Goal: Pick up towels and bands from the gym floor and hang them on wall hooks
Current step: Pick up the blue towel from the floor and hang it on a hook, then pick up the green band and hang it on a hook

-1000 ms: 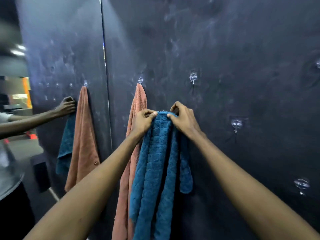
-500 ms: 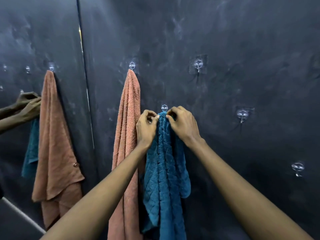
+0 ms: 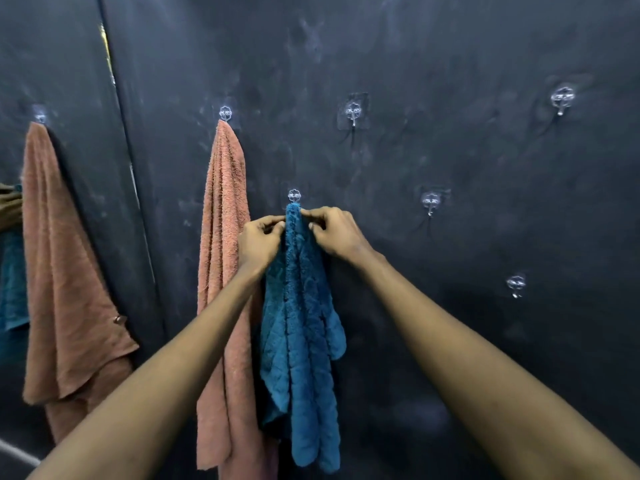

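A blue towel (image 3: 304,323) hangs down the dark wall, its top edge right at a clear hook (image 3: 294,195). My left hand (image 3: 259,242) pinches the towel's top from the left. My right hand (image 3: 332,230) pinches it from the right, fingertips just under the hook. Whether the towel is caught on the hook I cannot tell. Just to the left, a salmon towel (image 3: 223,271) hangs from a higher clear hook (image 3: 225,113).
Several bare clear hooks dot the wall to the right, among them one at the top (image 3: 353,112), a lower one (image 3: 430,201) and the lowest (image 3: 515,285). A mirror panel (image 3: 69,98) on the left reflects the salmon towel, the blue towel and a hand.
Both hands have lifted the blue towel's top edge up to the clear hook. My view has moved closer to the wall and shifted right.
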Available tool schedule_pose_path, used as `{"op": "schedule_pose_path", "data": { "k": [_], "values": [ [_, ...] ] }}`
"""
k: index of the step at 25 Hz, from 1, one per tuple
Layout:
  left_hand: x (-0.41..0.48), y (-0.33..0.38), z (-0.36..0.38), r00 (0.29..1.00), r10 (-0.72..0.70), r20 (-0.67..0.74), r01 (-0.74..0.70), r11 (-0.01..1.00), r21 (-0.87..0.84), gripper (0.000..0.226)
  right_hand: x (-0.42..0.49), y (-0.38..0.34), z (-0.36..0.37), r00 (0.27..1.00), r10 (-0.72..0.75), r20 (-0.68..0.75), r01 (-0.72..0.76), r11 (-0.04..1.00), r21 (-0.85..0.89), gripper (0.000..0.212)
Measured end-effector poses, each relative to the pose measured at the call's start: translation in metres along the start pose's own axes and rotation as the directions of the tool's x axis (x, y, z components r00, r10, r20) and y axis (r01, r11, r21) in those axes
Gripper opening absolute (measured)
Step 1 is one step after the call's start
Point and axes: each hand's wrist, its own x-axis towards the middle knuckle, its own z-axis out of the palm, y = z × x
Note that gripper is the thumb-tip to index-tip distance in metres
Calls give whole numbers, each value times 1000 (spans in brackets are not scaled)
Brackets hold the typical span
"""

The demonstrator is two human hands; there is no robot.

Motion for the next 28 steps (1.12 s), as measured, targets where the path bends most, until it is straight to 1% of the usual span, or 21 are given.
{"op": "schedule_pose_path", "data": {
  "k": [1, 3, 4, 5, 6, 7, 8, 9, 10, 11, 13, 14, 16, 17, 19, 22, 24, 25, 28],
  "values": [
    [-8, 3, -2, 1000, 0, -27, 0, 1000, -3, 19, -14, 2, -7, 1000, 21, 6, -21, 1000, 21, 40],
    [-31, 12, -6, 990, 30, -138, -28, 1000, 15, 20, -48, 15, -23, 998, 57, -6, -57, 998, 18, 37],
    [-44, 19, -6, 984, 64, -166, -56, 997, 48, 19, -66, 24, -32, 997, 77, -9, -77, 997, -6, 35],
    [-59, 30, -4, 985, 97, -145, -86, 993, 80, 19, -86, 35, -43, 995, 103, -14, -103, 994, -30, 33],
    [-73, 40, 0, 989, 126, -77, -118, 988, 102, 20, -107, 46, -58, 990, 141, -23, -142, 989, -49, 30],
    [-87, 49, 6, 989, 145, 19, -146, 982, 122, 20, -126, 55, -73, 983, 178, -34, -180, 981, -67, 27],
    [-101, 59, 13, 978, 158, 136, -176, 975, 138, 21, -146, 64, -89, 976, 213, -50, -217, 973, -83, 25],
    [-118, 69, 24, 950, 152, 271, -198, 969, 149, 22, -171, 74, -107, 965, 253, -68, -259, 961, -99, 25],
    [-134, 78, 38, 905, 133, 405, -211, 965, 154, 23, -197, 84, -127, 951, 298, -84, -306, 946, -107, 25],
    [-153, 89, 55, 843, 100, 528, -215, 963, 162, 23, -227, 94, -149, 931, 349, -105, -360, 927, -109, 25],
    [-191, 110, 92, 700, 33, 713, -215, 962, 167, 23, -288, 115, -192, 879, 454, -144, -472, 873, -127, 25],
    [-211, 121, 111, 635, 21, 772, -217, 964, 153, 23, -319, 123, -212, 850, 504, -150, -524, 839, -146, 26],
    [-248, 139, 147, 545, 46, 837, -221, 971, 90, 24, -374, 136, -248, 794, 590, -149, -608, 770, -192, 26],
    [-271, 151, 170, 499, 71, 863, -232, 971, 55, 26, -406, 142, -268, 754, 637, -160, -657, 724, -210, 27],
    [-318, 178, 219, 387, 121, 914, -259, 966, -18, 32, -472, 155, -309, 647, 735, -202, -761, 606, -234, 27],
    [-388, 220, 295, 209, 173, 963, -256, 960, -117, 42, -574, 168, -364, 451, 854, -259, -885, 393, -248, 31],
    [-428, 243, 341, 117, 206, 972, -250, 953, -172, 47, -632, 168, -393, 327, 895, -302, -937, 265, -229, 40],
    [-452, 257, 366, 60, 232, 971, -250, 945, -211, 49, -663, 166, -410, 266, 905, -331, -955, 201, -217, 45],
    [-517, 294, 431, -105, 300, 948, -246, 916, -318, 52, -743, 154, -453, 95, 901, -423, -984, 20, -177, 55]
  ]
}}
